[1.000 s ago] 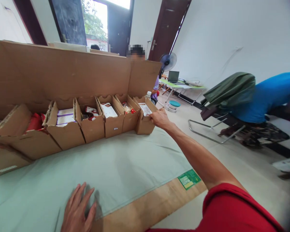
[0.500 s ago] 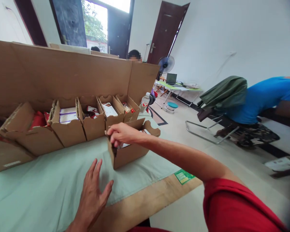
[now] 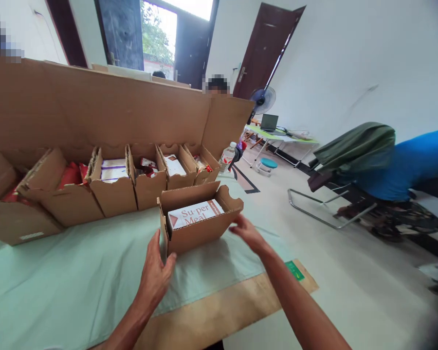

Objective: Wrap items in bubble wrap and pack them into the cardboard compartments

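Note:
In front of me on the cloth-covered table stands an open-topped cardboard box (image 3: 200, 238), holding a white carton (image 3: 193, 214) printed "Su-per Meal". My left hand (image 3: 156, 272) is at the box's left end, fingers along the end wall and thumb by the front lower corner. At the opposite end, the bent fingers of my right hand (image 3: 246, 233) lie against the wall, their tips partly hidden. The box is between both hands.
Behind stands a row of cardboard bins (image 3: 149, 187) with packets and cartons, backed by a tall cardboard panel (image 3: 131, 112). A plastic bottle (image 3: 227, 158) stands at the row's right end. To the right, a person in blue (image 3: 397, 165) sits beyond the table edge.
My right hand has come out of the box and gone round to its right end. My left hand has moved up to the left end. The box has shifted slightly left.

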Tool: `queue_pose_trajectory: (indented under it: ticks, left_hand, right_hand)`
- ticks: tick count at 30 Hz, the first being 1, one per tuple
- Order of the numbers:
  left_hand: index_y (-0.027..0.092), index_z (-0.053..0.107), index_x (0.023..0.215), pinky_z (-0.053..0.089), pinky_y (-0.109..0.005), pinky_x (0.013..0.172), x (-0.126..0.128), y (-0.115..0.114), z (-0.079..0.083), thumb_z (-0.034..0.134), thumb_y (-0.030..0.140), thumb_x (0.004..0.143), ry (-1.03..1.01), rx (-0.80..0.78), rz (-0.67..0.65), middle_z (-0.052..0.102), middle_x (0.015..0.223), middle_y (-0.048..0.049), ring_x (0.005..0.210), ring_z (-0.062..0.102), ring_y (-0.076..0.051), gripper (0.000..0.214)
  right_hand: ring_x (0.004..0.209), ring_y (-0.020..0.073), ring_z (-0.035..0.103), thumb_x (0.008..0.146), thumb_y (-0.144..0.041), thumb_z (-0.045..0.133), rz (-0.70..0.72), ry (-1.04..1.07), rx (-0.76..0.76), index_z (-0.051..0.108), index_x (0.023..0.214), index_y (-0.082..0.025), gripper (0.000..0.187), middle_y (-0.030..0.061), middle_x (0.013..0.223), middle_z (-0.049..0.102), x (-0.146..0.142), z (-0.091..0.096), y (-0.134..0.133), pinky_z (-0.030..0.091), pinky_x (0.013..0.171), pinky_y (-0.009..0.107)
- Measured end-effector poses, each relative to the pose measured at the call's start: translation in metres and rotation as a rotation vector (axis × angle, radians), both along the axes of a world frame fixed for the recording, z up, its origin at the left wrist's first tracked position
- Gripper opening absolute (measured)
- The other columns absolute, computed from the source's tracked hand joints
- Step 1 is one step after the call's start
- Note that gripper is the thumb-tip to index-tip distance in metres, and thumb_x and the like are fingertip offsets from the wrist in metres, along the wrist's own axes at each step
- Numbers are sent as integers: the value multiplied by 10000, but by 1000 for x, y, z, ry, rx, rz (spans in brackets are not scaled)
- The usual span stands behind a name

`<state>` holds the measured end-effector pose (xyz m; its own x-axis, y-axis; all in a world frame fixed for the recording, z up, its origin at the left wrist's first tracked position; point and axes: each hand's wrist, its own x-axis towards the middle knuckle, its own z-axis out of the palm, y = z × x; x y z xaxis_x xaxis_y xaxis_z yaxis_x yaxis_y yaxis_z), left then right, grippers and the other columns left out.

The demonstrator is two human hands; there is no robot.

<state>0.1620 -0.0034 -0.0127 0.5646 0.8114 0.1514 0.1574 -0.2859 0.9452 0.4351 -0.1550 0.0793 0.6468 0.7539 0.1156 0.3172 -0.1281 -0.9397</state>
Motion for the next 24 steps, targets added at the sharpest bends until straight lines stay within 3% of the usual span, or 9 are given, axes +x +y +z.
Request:
queue_pose_trajectory:
  ticks: [2, 4, 10, 13, 17, 22, 24]
  left_hand:
    - [192, 384, 1530, 432, -530, 1152, 4, 4, 2, 547, 341, 900, -29, -34, 5, 518, 1506, -177, 1414, 499, -330, 667]
    - [179, 438, 1478, 442, -505, 1141, 1, 14, 6, 529, 345, 906, -35, -47, 52, 583, 1426, -165, 1351, 552, -314, 603]
    - [204, 524, 1340, 498, -453, 1034, -28, 71, 25, 513, 419, 890, 83, 21, 324, 665, 1233, -123, 1142, 644, -303, 499]
    - [213, 539, 1246, 509, -415, 968, -32, 91, 27, 509, 431, 876, 135, 42, 371, 675, 1132, -97, 1059, 654, -288, 431]
    - [235, 536, 1194, 504, -388, 907, -34, 97, 22, 510, 456, 879, 146, 19, 351, 681, 1095, -72, 990, 659, -267, 385]
    - [232, 541, 1190, 517, -358, 866, -36, 98, 13, 564, 479, 845, 80, -55, 287, 693, 1092, -61, 977, 682, -250, 425]
    - [224, 550, 1179, 521, -359, 861, -35, 99, 12, 557, 481, 840, 65, -54, 285, 699, 1071, -62, 972, 683, -251, 426]
  right_hand:
    - [999, 274, 703, 705, -316, 717, 118, 42, -44, 672, 1182, -202, 492, 108, 1175, 757, -11, -29, 10, 607, 817, 405]
    - [963, 256, 703, 746, -302, 699, 130, 35, -53, 648, 1220, -193, 488, 103, 1167, 758, -26, -43, 31, 602, 816, 388]
    - [996, 206, 693, 808, -165, 627, 250, -56, -67, 593, 1320, -201, 515, 74, 1178, 747, -54, -54, 106, 585, 826, 323]
    - [1029, 196, 704, 775, -138, 630, 284, -49, -52, 637, 1275, -211, 505, 60, 1160, 751, -47, -56, 121, 590, 839, 308]
    - [1027, 226, 713, 774, -178, 615, 138, -117, -47, 697, 1179, -191, 414, 103, 1169, 745, 3, -40, 109, 588, 881, 375]
    - [1342, 310, 526, 750, -229, 624, -161, -262, 45, 524, 1418, -179, 677, 183, 1592, 432, 91, 1, 117, 537, 973, 455]
    - [1328, 310, 536, 690, -223, 674, -139, -289, 81, 542, 1374, -176, 698, 173, 1543, 493, 113, 11, 133, 540, 973, 439]
